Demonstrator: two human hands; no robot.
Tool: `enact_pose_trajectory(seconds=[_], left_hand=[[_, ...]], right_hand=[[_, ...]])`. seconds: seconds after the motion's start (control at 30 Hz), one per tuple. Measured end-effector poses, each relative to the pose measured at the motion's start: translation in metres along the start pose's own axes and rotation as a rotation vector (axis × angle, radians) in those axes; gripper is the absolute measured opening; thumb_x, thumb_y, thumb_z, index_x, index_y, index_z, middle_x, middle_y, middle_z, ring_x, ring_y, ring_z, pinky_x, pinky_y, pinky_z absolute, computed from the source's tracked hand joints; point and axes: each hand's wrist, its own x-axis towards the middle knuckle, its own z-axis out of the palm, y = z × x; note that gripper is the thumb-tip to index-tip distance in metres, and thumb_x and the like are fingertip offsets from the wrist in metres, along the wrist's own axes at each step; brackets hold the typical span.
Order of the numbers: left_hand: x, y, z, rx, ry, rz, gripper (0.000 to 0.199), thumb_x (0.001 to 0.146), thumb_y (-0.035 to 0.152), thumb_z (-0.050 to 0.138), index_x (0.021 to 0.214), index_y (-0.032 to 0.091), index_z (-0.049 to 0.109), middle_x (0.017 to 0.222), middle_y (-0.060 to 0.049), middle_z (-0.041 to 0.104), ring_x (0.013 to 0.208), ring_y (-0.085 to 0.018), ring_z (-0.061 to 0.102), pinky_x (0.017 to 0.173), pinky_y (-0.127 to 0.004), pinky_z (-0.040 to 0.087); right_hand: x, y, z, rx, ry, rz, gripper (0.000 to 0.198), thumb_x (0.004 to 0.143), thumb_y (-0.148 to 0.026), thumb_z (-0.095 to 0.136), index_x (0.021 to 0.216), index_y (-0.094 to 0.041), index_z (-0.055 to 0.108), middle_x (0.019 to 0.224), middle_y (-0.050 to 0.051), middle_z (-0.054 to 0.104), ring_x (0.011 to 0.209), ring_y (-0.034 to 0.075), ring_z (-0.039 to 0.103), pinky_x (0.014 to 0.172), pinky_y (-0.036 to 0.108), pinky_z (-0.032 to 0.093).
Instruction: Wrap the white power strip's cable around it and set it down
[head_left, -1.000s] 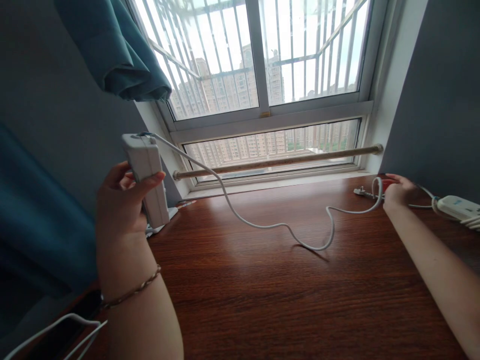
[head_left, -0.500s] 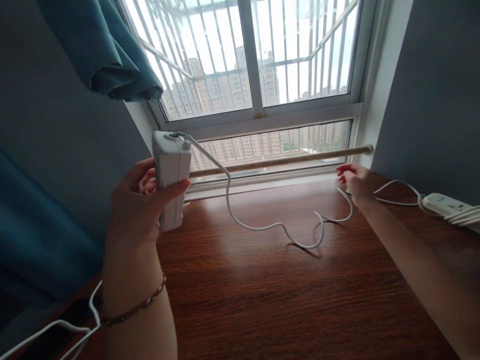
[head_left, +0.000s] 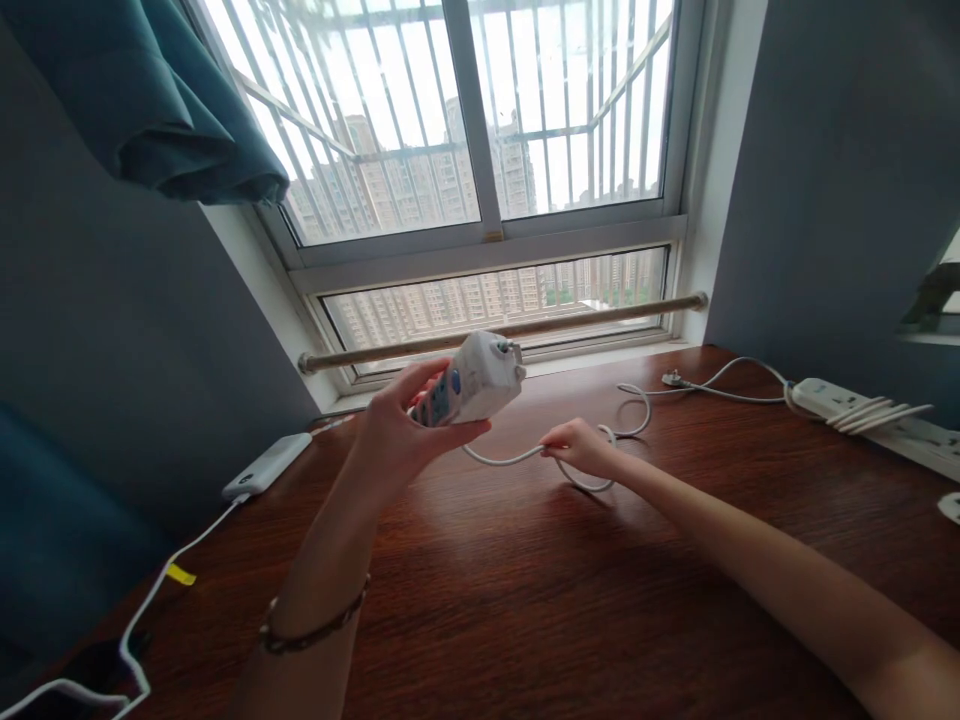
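Single head-worn cam looks fwd & down from the near side, across the surface (head_left: pixel 480 620) twd the far window (head_left: pixel 473 120); wide view, incl. L wall (head_left: pixel 112 310) & R wall (head_left: pixel 840 180). L hand (head_left: pixel 401 415) & R hand (head_left: pixel 581 447) approx. mid-frame, fairly near the lens.

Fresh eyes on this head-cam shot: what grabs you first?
First, the bright barred window across the top middle, with a bunched blue-green curtain at its upper left. Then, mid-picture, the left hand holding a white socket block above the brown wooden tabletop, while the right hand pinches a white cord beside it. At the right edge lies a long white power strip, cord wrapped around it.
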Motion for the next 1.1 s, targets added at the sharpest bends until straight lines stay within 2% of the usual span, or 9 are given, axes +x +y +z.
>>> enact_pose_trajectory(seconds=[0.23,0.37,0.47,0.53,0.67,0.8,0.93,1.0,1.1], left_hand=[[0.004,-0.002,-0.003,0.199,-0.563,-0.058,0.052,0.052,0.040,0.074,0.100,0.024,0.060,0.096,0.000,0.061,0.088,-0.022,0.057,0.079,-0.031,0.043],[0.007,-0.013,-0.008,0.334,-0.670,-0.124,0.048,0.048,0.042,0.073,0.091,0.022,0.063,0.088,0.000,0.061,0.082,-0.021,0.056,0.071,-0.028,0.043],[0.009,-0.022,-0.014,0.442,-0.664,-0.173,0.047,0.049,0.042,0.071,0.090,0.022,0.063,0.082,0.001,0.062,0.076,-0.020,0.056,0.066,-0.026,0.041],[0.010,-0.028,-0.021,0.543,-0.580,-0.203,0.045,0.050,0.044,0.070,0.090,0.023,0.063,0.079,0.000,0.062,0.073,-0.021,0.056,0.063,-0.027,0.040],[0.014,-0.034,-0.035,0.769,-0.237,-0.253,0.048,0.053,0.052,0.067,0.091,0.024,0.063,0.080,-0.004,0.063,0.074,-0.024,0.057,0.061,-0.029,0.038],[0.017,-0.039,-0.056,0.745,0.137,-0.307,0.056,0.052,0.059,0.067,0.096,0.024,0.062,0.083,-0.006,0.063,0.072,-0.025,0.057,0.057,-0.029,0.037],[0.019,-0.049,-0.089,0.739,0.690,-0.241,0.067,0.042,0.055,0.074,0.096,0.018,0.062,0.085,-0.005,0.060,0.069,-0.019,0.053,0.056,-0.027,0.035],[0.020,-0.053,-0.104,0.619,0.888,-0.222,0.069,0.036,0.048,0.079,0.095,0.017,0.062,0.082,-0.002,0.059,0.068,-0.016,0.050,0.056,-0.025,0.035],[0.023,-0.053,-0.115,0.175,0.959,-0.225,0.068,0.031,0.032,0.082,0.094,0.015,0.062,0.073,0.001,0.057,0.062,-0.012,0.049,0.053,-0.023,0.037]], right_hand=[[-0.001,0.010,-0.037,-0.283,0.484,0.236,0.014,0.072,-0.031,0.061,0.067,-0.020,0.067,0.070,0.004,0.067,0.067,0.019,0.060,0.061,0.028,0.041],[-0.003,0.009,-0.050,-0.335,0.726,0.360,0.027,0.070,-0.041,0.060,0.055,-0.019,0.054,0.057,0.003,0.060,0.055,0.017,0.054,0.053,0.027,0.036],[-0.004,0.011,-0.062,-0.293,0.860,0.344,0.030,0.071,-0.043,0.059,0.056,-0.019,0.049,0.056,0.002,0.057,0.053,0.015,0.051,0.054,0.027,0.036],[-0.006,0.015,-0.073,-0.277,0.904,0.317,0.028,0.073,-0.043,0.057,0.061,-0.019,0.049,0.060,0.001,0.057,0.055,0.015,0.051,0.055,0.026,0.036],[-0.012,0.026,-0.091,-0.397,0.885,0.247,0.025,0.079,-0.042,0.051,0.068,-0.019,0.051,0.063,0.001,0.056,0.057,0.014,0.050,0.057,0.025,0.035],[-0.021,0.038,-0.098,-0.732,0.599,0.097,0.027,0.082,-0.041,0.048,0.068,-0.018,0.055,0.065,0.004,0.057,0.064,0.016,0.052,0.060,0.026,0.031],[-0.023,0.045,-0.093,-0.926,0.342,0.104,0.039,0.084,-0.049,0.043,0.065,-0.018,0.059,0.061,0.006,0.059,0.063,0.019,0.055,0.056,0.027,0.026],[-0.021,0.046,-0.087,-0.951,0.293,0.168,0.046,0.085,-0.053,0.037,0.066,-0.018,0.059,0.058,0.006,0.059,0.059,0.018,0.055,0.053,0.027,0.023],[-0.016,0.045,-0.077,-0.939,0.215,0.208,0.047,0.086,-0.053,0.032,0.072,-0.019,0.061,0.061,0.007,0.061,0.059,0.019,0.055,0.051,0.027,0.023]])
